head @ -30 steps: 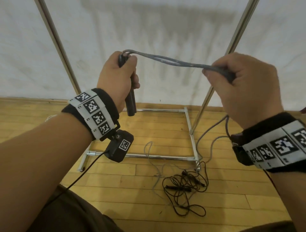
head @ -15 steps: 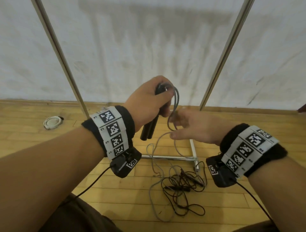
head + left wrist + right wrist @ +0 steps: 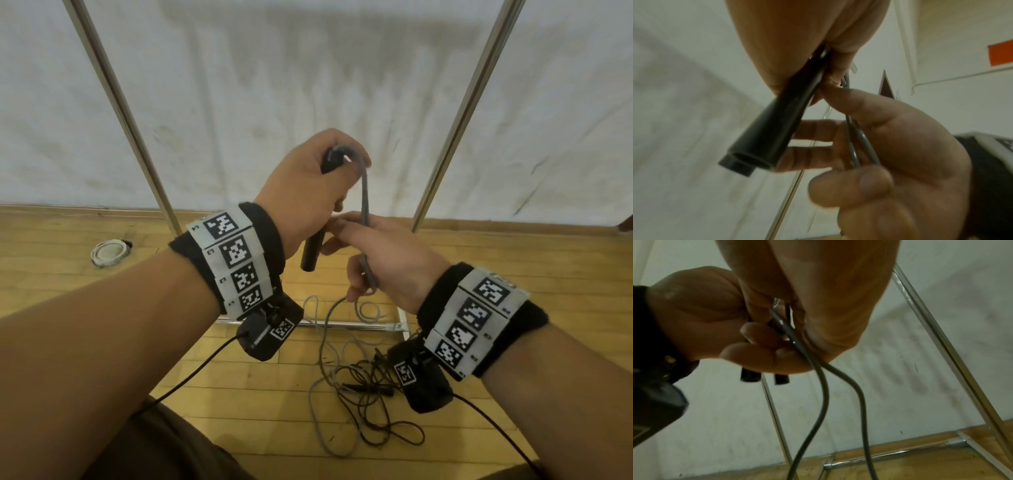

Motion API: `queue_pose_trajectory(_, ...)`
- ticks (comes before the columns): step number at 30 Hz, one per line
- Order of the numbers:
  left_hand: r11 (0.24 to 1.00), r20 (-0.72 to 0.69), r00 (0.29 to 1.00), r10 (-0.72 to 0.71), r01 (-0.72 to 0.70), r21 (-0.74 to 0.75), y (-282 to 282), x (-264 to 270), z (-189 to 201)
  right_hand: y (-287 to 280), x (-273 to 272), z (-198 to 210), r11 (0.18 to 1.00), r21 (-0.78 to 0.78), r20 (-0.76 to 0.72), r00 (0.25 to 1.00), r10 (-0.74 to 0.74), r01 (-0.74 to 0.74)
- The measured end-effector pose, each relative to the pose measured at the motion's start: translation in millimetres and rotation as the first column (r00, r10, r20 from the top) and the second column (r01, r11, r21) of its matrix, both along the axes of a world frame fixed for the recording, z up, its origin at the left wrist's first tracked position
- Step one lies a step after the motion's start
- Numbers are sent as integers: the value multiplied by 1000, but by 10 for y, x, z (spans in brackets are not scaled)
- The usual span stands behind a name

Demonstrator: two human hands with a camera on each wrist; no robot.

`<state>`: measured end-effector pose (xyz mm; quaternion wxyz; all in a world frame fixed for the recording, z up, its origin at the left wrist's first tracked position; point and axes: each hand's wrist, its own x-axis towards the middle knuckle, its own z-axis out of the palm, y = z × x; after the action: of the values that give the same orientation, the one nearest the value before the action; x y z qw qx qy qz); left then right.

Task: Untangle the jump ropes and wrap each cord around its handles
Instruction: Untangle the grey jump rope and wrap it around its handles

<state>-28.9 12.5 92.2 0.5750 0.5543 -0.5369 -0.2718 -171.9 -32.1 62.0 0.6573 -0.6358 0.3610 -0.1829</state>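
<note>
My left hand [image 3: 308,202] grips the two black handles [image 3: 311,251] of the grey jump rope side by side, upright in front of me. The grey cord [image 3: 365,195] arcs out of the handle tops and drops into my right hand [image 3: 380,263], just below and right of the left. In the left wrist view the right hand's fingers [image 3: 851,185] curl round the doubled cord [image 3: 855,155] next to the handles [image 3: 772,133]. Two strands [image 3: 823,394] hang from it to the floor. A black jump rope [image 3: 373,394] lies tangled on the floor below.
A chrome rack frame stands ahead with slanted poles [image 3: 455,130] and floor bars [image 3: 356,323], in front of a white wall. The slack grey cord [image 3: 320,356] trails over the wooden floor into the black tangle. A small white round object [image 3: 109,253] lies at the left.
The hands have come down and together. The cord was stretched between them; now my right hand has closed on it just under the left hand, beside the handles.
</note>
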Motion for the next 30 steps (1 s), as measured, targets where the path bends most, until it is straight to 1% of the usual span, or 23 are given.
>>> queue_pose_trajectory(3,995,-84,993,82,-87,-55,-11,3,47,57,69,-35,995,100,-16,1000,-6,8)
queue_pose_trajectory(6,984,-194,972,133,-152,-87,-13,-31,91,84,114,-51,981,193,-9,1000,-7,9)
queue_pose_trajectory(8,973,-268,947,179,-211,-97,-20,-59,107,117,137,-56,970,244,42,999,-16,5)
queue_pose_trajectory(10,952,-310,917,251,-291,-90,-34,-83,105,156,158,-54,961,277,124,991,-39,3)
queue_pose_trajectory(12,929,-280,900,334,-365,-62,-42,-93,95,179,172,-47,958,284,178,980,-92,38)
queue_pose_trajectory(14,917,-238,899,369,-393,-66,-41,-85,85,168,174,-40,952,286,191,967,-167,108)
queue_pose_trajectory(17,924,-248,908,339,-371,-95,-24,-41,74,120,158,-28,944,276,187,953,-237,181)
queue_pose_trajectory(19,945,-222,932,285,-313,-100,-3,24,60,90,147,-30,949,239,180,950,-253,208)
queue_pose_trajectory(21,965,-170,962,213,-235,-120,14,123,35,48,120,-43,951,202,175,947,-271,234)
queue_pose_trajectory(22,969,-103,974,200,-212,-130,20,190,18,20,101,-49,952,184,174,945,-278,246)
queue_pose_trajectory(23,970,4,978,208,-206,-131,29,264,2,-11,77,-52,953,162,170,944,-284,257)
queue_pose_trajectory(24,971,131,967,219,-204,-123,40,342,-14,-47,51,-55,954,136,160,944,-288,268)
queue_pose_trajectory(26,982,334,923,191,-182,-59,75,491,-47,-125,-5,-60,959,51,116,952,-283,278)
queue_pose_trajectory(28,986,471,876,107,-154,62,122,597,-52,-204,-48,-75,960,-75,45,963,-265,268)
queue_pose_trajectory(30,976,604,797,-7,-127,179,161,626,-23,-264,-70,-97,948,-211,-56,965,-256,239)
